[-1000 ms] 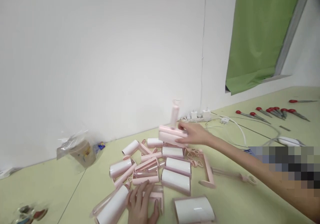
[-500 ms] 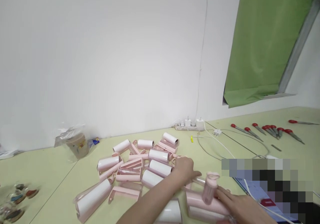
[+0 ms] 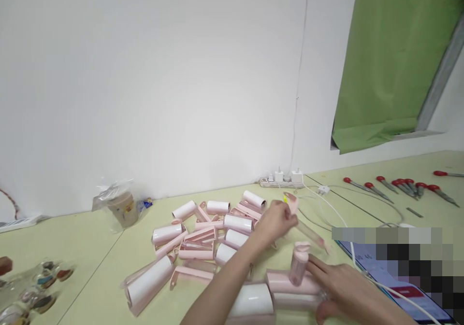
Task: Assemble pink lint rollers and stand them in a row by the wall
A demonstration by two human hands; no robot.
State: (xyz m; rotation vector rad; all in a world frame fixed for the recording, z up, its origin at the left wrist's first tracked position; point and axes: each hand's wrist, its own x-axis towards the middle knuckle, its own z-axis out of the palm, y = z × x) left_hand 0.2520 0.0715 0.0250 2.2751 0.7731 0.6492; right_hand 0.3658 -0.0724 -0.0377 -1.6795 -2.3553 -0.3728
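In the head view my left hand [image 3: 277,223] is closed on a slim pink-and-clear plastic piece [image 3: 308,232]. The piece slants down to the right, its wider pink end above my fingers. At the lower right, my right hand [image 3: 342,284] grips the right end of a pink cylindrical roller [image 3: 279,280], thumb below and fingers over the top. A small clear pink tube with a looped cap [image 3: 299,267] stands up from that roller, by my fingertips. Left of it lies a white roll [image 3: 252,301], partly behind my left forearm.
Several white rolls [image 3: 237,223] and pink plastic holders [image 3: 195,252] lie in a loose pile. Behind are a power strip [image 3: 281,183] and cables. Red-ended tools [image 3: 384,184] lie right, near a lit screen [image 3: 409,293]. Left are a bagged cup [image 3: 125,209] and small trinkets [image 3: 45,279].
My left hand has risen from the pile's right side, lifting the slim pink-and-clear piece. My right hand stays at the pink roller. The view has shifted slightly.
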